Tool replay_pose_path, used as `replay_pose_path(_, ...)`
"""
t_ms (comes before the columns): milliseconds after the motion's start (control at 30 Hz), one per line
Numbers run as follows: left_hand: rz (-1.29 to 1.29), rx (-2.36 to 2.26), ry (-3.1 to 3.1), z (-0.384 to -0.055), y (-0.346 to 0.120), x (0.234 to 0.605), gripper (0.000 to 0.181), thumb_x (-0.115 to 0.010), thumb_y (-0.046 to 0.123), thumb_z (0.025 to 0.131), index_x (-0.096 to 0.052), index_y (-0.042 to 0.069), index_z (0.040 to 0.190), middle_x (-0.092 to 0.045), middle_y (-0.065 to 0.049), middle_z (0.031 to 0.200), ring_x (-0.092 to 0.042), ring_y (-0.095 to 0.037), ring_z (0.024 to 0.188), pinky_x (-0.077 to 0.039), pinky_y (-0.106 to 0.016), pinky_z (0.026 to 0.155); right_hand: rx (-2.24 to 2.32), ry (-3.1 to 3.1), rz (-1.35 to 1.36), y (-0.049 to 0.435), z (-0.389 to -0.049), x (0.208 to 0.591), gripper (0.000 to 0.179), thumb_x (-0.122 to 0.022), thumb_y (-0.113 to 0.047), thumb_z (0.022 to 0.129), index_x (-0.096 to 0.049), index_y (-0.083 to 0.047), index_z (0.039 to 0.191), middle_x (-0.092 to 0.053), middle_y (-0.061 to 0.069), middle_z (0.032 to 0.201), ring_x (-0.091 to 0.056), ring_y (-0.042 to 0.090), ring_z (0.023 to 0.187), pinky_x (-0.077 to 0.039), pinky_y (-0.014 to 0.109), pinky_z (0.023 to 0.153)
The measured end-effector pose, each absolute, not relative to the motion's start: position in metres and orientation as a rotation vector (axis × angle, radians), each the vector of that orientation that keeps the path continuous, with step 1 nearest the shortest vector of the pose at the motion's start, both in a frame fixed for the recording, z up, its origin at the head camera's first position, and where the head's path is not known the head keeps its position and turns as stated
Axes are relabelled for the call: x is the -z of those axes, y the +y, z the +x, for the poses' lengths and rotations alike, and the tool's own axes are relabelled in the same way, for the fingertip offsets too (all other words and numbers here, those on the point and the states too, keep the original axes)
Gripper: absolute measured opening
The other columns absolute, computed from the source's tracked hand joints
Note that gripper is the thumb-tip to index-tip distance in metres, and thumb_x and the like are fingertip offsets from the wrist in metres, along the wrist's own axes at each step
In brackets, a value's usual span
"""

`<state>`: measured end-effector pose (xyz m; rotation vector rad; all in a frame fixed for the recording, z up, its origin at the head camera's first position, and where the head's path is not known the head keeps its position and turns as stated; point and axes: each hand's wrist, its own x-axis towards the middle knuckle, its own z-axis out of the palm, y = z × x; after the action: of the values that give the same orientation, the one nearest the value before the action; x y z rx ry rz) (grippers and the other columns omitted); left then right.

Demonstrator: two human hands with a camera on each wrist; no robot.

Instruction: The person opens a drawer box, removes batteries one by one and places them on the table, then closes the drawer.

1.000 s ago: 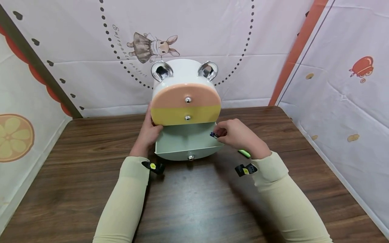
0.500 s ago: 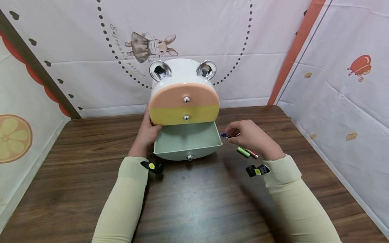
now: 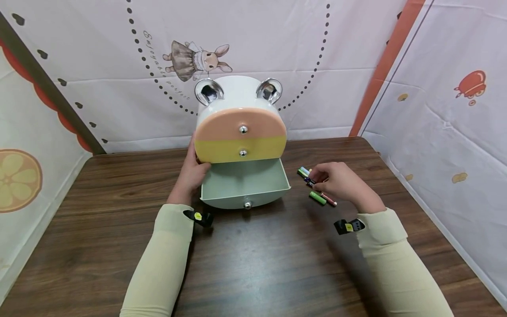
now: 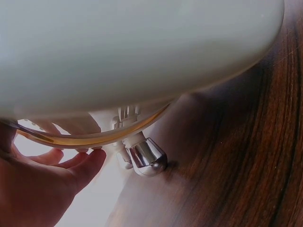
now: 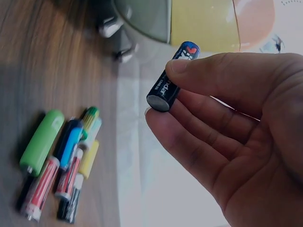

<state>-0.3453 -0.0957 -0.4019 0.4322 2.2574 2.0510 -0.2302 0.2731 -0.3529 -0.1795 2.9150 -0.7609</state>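
Observation:
My right hand [image 3: 336, 178] pinches a dark blue and black battery [image 5: 173, 78] between thumb and fingers, above several loose batteries [image 3: 317, 197] on the table. In the right wrist view the held battery is tilted, one flat end showing. Left of that hand stands a rounded drawer cabinet [image 3: 240, 125], white with peach and yellow drawer fronts. Its pale green bottom drawer [image 3: 245, 205] is pulled out, and nothing shows inside. My left hand [image 3: 192, 174] holds the cabinet's left side, thumb at the front edge; its other fingers are mostly hidden in the head view.
Two shiny silver ears [image 3: 209, 91] stick up from the cabinet's top, and round metal knobs [image 3: 243, 153] project from the drawers. The brown wooden table [image 3: 253, 273] runs back to a printed cloth [image 3: 336, 101]. In the right wrist view, green, red and yellow batteries [image 5: 42, 142] lie close together.
My right hand has moved right, from over the open drawer's right edge to the loose batteries, with the dark battery in its grip throughout. The left hand stays on the cabinet.

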Motion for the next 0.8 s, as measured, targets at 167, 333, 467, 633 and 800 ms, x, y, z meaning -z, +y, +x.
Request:
replay_pose_path(167,0.431,-2.047,2.264,-0.346,-0.096,0.402,0.107,-0.045,-0.019,0.077,-0.001,0.04,0.155,-0.006,0.005,0.164,-0.022,-0.019,0.138,-0.025,-0.04,0.105,0.733,2.929,-0.161,0.287,-0.226,0.358,0.018,-0.068,-0.008,0.084,-0.069,-0.01,0.102,-0.07,0.004,0.092,-0.063,0.017,0.085,-0.051,0.038,0.074)
replay_pose_path(333,0.438,-2.045,2.262,-0.346,-0.096,0.402,0.107,-0.045,-0.018,0.078,-0.001,0.041,0.155,-0.006,0.005,0.164,-0.022,-0.019,0.138,-0.025,-0.04,0.104,0.724,2.934,-0.135,0.299,-0.223,0.365,0.019,-0.069,-0.008,0.084,-0.069,-0.009,0.103,-0.07,0.005,0.092,-0.063,0.017,0.084,-0.051,0.036,0.071)
replay_pose_path(467,0.437,-2.05,2.256,-0.346,-0.096,0.403,0.107,-0.045,-0.019,0.078,-0.002,0.042,0.154,-0.007,0.004,0.164,-0.023,-0.02,0.137,-0.026,-0.04,0.103,0.725,2.932,-0.118,0.307,-0.222,0.371,0.02,-0.07,-0.008,0.083,-0.07,-0.006,0.102,-0.07,0.005,0.09,-0.062,0.017,0.082,-0.05,0.034,0.069)
replay_pose_path(633,0.438,-2.049,2.258,-0.346,-0.096,0.403,0.107,-0.045,-0.019,0.078,-0.003,0.042,0.155,-0.008,0.004,0.164,-0.024,-0.02,0.136,-0.027,-0.038,0.1,0.676,2.929,-0.059,0.317,-0.223,0.38,0.021,-0.069,-0.008,0.083,-0.071,-0.004,0.103,-0.07,0.007,0.091,-0.062,0.019,0.083,-0.051,0.036,0.069)
replay_pose_path(800,0.44,-2.047,2.257,-0.347,-0.096,0.403,0.107,-0.045,-0.019,0.078,-0.003,0.042,0.155,-0.008,0.004,0.163,-0.024,-0.02,0.135,-0.026,-0.039,0.101,0.633,2.922,-0.057,0.327,-0.221,0.387,0.02,-0.067,-0.006,0.084,-0.071,-0.002,0.103,-0.071,0.01,0.092,-0.063,0.02,0.082,-0.05,0.036,0.068)
